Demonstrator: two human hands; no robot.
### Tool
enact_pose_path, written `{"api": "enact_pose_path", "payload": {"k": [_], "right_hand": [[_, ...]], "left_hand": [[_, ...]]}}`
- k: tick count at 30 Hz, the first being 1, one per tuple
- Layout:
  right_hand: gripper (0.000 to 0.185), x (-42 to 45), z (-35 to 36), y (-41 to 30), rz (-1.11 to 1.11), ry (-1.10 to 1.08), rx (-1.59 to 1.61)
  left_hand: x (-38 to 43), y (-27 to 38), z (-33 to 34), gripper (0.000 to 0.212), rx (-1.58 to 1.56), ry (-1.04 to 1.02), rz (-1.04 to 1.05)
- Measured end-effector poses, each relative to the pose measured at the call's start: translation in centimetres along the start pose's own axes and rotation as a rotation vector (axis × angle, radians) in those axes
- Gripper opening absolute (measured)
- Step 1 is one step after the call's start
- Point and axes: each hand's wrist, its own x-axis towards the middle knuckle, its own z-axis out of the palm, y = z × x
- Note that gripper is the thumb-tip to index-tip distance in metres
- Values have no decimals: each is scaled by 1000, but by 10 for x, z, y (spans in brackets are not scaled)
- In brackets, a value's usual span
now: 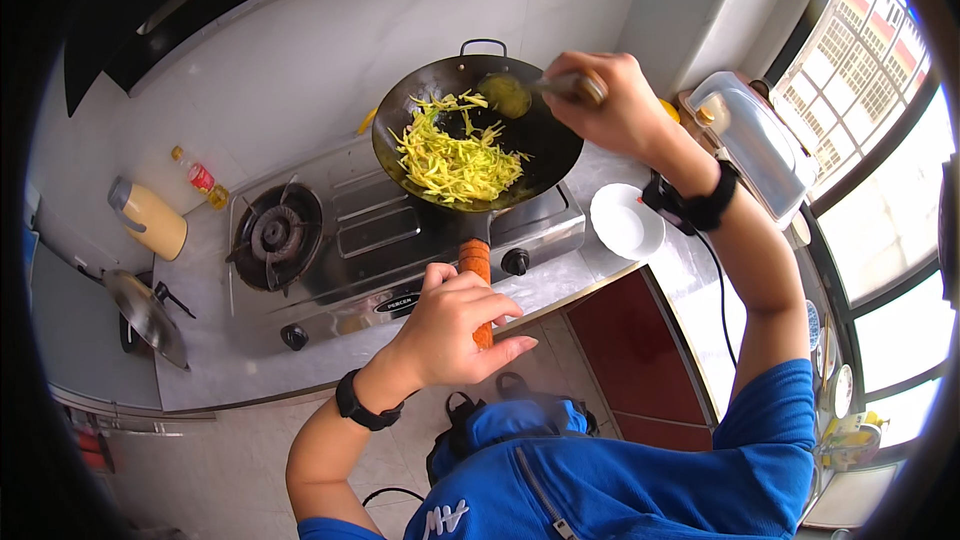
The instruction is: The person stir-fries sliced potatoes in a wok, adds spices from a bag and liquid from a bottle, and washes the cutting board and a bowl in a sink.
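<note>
A dark wok (pixel 551 139) with a loop at its far rim rests over the right side of a steel gas stove (pixel 360 255). Yellow-green shredded vegetables (pixel 457 161) lie in its left and middle part. My left hand (pixel 469 322) is at the wok's orange wooden handle (pixel 475 262), palm down over it, with the thumb and some fingers spread; whether it grips is unclear. In my right hand (pixel 611 101) is the handle of a ladle or round turner (pixel 508 95), blurred, its head over the wok's far right inside wall. A white plate (pixel 628 221) sits right of the stove.
The left burner (pixel 274 235) is bare. Beyond it stand an oil bottle (pixel 201 176) and a cream jug (pixel 154 219). A metal lid (pixel 146 315) leans at the far left. A clear-lidded container (pixel 757 142) is by the window. A cable (pixel 724 292) hangs beside my right arm.
</note>
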Motion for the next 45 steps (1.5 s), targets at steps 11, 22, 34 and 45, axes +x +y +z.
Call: {"api": "enact_pose_path", "payload": {"k": [11,22,34,45], "right_hand": [[28,-38,14,-16,-452,-387,144],[25,-29,-80,-103,-383,-632,100],[19,50,-67,-102,38,-346,316],[19,91,-19,-66,150,-143,213]], "left_hand": [[-1,-2,4,28,-29,52,10],[3,0,-4,30,-82,-95,18],[0,-4,-3,31,-78,-83,21],[0,-7,-1,33,-82,-79,20]]}}
